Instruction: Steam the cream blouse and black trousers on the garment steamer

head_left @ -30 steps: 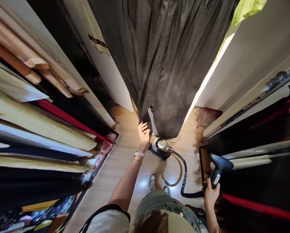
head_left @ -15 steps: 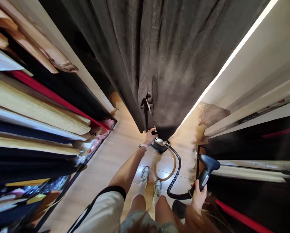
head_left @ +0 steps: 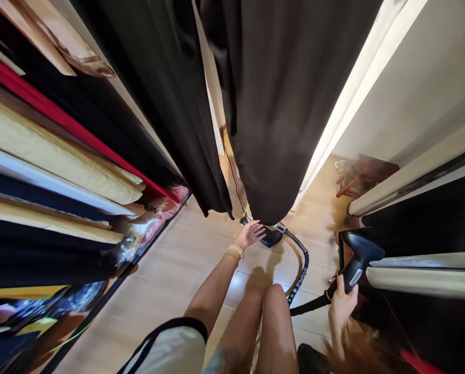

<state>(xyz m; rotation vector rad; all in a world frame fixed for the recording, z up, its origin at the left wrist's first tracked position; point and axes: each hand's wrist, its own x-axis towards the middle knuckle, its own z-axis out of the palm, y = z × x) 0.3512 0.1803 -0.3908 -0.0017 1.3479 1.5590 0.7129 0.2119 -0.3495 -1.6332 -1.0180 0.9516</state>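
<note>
My right hand [head_left: 342, 306] is wrapped around the handle of a black garment steamer [head_left: 357, 259], held at the right with its wide head pointing up and away. A ribbed black hose [head_left: 303, 270] curves from it toward the steamer's base [head_left: 272, 237] on the floor. Long dark cloth [head_left: 271, 114] hangs in front of me, parted from a second dark panel [head_left: 170, 119] on its left. Just below the cloth's hem, my left hand [head_left: 251, 235] has its fingers stretched out and holds nothing. Whether its fingertips touch the hem, I cannot tell.
Rolls and folds of fabric [head_left: 61, 150] fill the shelving at the left. More pale rolls [head_left: 427, 283] and dark cloth line the right. A small reddish-brown wooden stool [head_left: 367, 174] stands against the right wall. A thin cord [head_left: 234, 179] runs behind the cloth.
My left hand has let go of the hem and its fingers have straightened. The dark panels have swung apart, leaving a gap. The steamer has moved slightly right; my knees are more bent.
</note>
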